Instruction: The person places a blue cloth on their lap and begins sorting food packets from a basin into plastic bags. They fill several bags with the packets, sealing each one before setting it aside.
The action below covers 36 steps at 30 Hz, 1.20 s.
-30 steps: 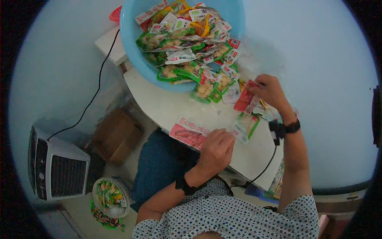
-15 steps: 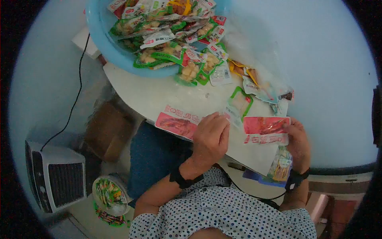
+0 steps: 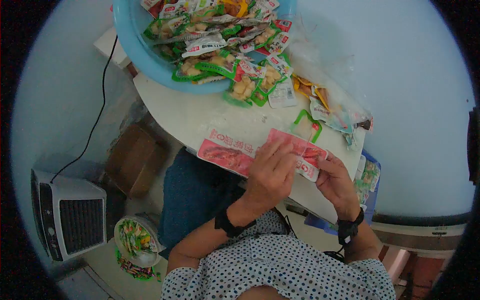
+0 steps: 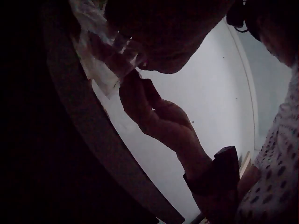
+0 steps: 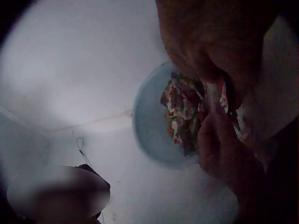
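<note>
Over white table, right hand pinches red packet, now shifted leftward to left hand (left grip: cannot tell).

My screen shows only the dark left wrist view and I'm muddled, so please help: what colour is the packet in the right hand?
Observer: The head view shows it: the right hand pinches a red and white packet near one end.

Operator: Is there another one like it?

Observer: Yes, a second red packet lies by the near edge of the table, partly hidden by the left hand.

Operator: Where are lots more?

Observer: A blue tub past the hands holds a big heap of packets.
</note>
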Each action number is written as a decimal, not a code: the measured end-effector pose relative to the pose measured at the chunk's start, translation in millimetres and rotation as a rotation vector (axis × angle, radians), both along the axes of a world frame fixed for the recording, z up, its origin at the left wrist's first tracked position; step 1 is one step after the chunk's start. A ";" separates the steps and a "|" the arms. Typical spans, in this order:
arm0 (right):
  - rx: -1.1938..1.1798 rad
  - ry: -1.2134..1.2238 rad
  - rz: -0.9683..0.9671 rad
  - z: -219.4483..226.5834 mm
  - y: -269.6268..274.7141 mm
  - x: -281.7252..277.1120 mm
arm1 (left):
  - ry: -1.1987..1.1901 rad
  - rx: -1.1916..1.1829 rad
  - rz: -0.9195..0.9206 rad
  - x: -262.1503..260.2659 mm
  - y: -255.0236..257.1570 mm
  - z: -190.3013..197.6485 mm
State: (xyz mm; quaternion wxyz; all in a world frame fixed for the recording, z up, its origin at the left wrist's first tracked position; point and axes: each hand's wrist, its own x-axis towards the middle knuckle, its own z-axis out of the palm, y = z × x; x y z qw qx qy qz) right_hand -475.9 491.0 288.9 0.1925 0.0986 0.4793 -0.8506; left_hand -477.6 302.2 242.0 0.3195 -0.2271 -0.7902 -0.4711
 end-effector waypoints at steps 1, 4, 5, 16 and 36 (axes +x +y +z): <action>-0.017 0.005 0.017 -2.3 -3.5 -1.4 | -0.002 0.010 -0.008 0.1 0.9 -0.1; -0.015 0.006 0.006 -10.2 -18.1 -8.3 | -0.004 0.021 -0.010 0.7 0.3 -0.2; -0.015 0.005 0.015 -12.0 -23.4 -11.7 | -0.001 0.015 0.004 0.6 -0.7 1.2; -0.050 0.037 0.001 -38.6 -60.4 -36.3 | -0.026 0.034 -0.008 -2.6 -2.3 0.0; 0.310 0.212 0.094 -54.4 -64.6 -38.5 | -0.058 0.059 -0.025 -3.0 -7.6 -3.3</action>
